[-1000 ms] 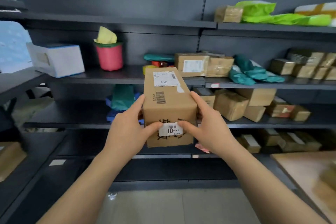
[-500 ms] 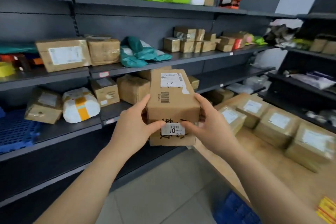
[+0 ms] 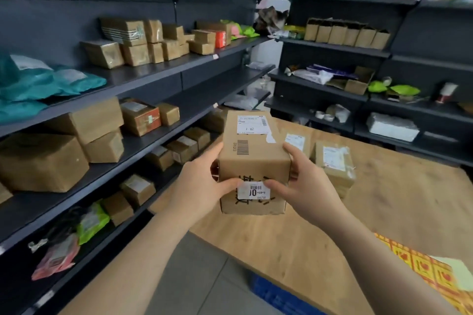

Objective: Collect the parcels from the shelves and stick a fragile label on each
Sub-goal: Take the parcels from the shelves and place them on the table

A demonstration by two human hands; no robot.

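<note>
Two hands carry one parcel in the centre of the frame: my left hand and right hand are closed on its opposite sides, thumbs pressed on the near face beside the small white sticker. I think this keeps the long box level. It is in the air above the edge of the wooden worktop, where two parcels already lie. The yellow sheet at lower right is perhaps the labels.

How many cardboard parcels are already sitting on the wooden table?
2 visible: one brown cardboard parcel with a white label just behind the held cardboard box, and a taped brown parcel right of it. The box and right hand may hide more.
</note>
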